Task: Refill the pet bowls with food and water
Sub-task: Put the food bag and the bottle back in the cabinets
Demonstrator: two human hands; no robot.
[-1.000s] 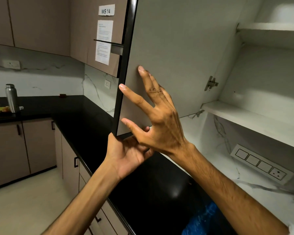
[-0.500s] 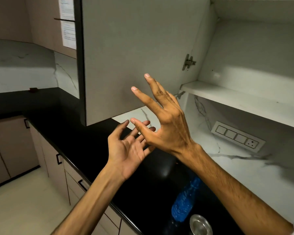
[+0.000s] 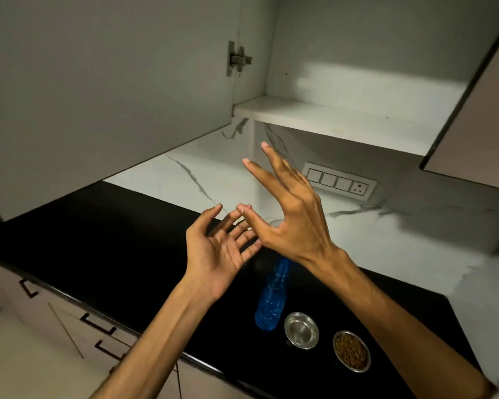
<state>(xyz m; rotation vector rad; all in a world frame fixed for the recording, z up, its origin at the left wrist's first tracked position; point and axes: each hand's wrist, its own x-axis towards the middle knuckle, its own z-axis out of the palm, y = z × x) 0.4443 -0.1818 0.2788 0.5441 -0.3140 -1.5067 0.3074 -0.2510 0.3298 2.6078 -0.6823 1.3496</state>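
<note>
Both the left hand (image 3: 216,251) and right hand (image 3: 294,223) hover with fingers (image 3: 254,165) apart, holding nothing (likely between steps), above the blue water bottle (image 3: 271,300), empty steel bowl (image 3: 301,329) and kibble-filled bowl (image 3: 351,351) on the counter (image 3: 98,240).

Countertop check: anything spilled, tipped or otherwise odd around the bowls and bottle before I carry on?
No spill shows. The blue bottle stands beside the empty steel bowl; the other bowl holds kibble. The only oddity: the upper cabinet door stands wide open over the counter, and its shelf looks bare.
</note>
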